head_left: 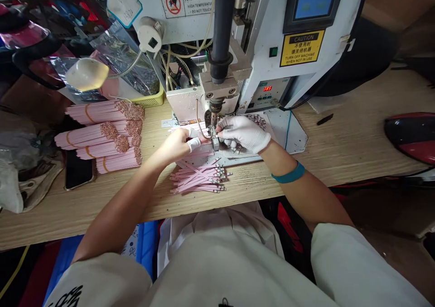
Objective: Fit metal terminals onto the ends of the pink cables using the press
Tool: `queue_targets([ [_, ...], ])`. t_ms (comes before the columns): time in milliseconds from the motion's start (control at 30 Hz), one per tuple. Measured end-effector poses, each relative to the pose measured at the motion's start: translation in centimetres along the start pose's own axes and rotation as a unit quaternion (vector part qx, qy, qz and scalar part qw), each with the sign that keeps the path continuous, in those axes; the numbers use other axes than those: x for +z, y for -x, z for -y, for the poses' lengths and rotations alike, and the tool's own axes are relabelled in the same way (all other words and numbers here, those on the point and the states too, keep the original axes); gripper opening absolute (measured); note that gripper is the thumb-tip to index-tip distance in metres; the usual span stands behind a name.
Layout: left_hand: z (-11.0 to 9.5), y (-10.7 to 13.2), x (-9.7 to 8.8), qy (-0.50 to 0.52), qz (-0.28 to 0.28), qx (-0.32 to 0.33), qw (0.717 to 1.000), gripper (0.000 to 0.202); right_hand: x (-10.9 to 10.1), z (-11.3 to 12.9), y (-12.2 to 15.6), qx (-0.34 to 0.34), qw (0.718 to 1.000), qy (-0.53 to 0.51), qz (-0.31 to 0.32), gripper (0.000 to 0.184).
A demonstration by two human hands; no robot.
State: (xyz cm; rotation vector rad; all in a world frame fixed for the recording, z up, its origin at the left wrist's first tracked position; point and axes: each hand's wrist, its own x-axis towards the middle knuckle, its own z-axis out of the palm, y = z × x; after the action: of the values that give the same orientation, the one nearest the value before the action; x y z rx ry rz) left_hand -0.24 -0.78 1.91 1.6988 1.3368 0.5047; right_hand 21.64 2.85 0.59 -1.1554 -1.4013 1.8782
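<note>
Pink strips [194,179] lie piled; beyond, at the machine [219,88], left hand [181,145] and gloved right hand [247,132] curl inward, how tightly or on what I cannot tell.

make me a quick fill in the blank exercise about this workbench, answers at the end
1. The right hand wears a white ____.
2. The red digits read ____.
3. The teal band circles the ____ forearm.
4. The loose strips beside the machine are coloured ____.

Missing words: glove; 385; right; pink
</note>
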Motion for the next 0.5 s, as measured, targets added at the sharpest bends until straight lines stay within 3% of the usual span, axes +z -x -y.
queue_targets([
  [500, 0.53, -0.94, 0.94, 0.052, -0.016, -0.012, 0.998, 0.022, 0.20, -0.31, -0.34, 0.001, 1.000, 0.014, 0.004, 0.012],
])
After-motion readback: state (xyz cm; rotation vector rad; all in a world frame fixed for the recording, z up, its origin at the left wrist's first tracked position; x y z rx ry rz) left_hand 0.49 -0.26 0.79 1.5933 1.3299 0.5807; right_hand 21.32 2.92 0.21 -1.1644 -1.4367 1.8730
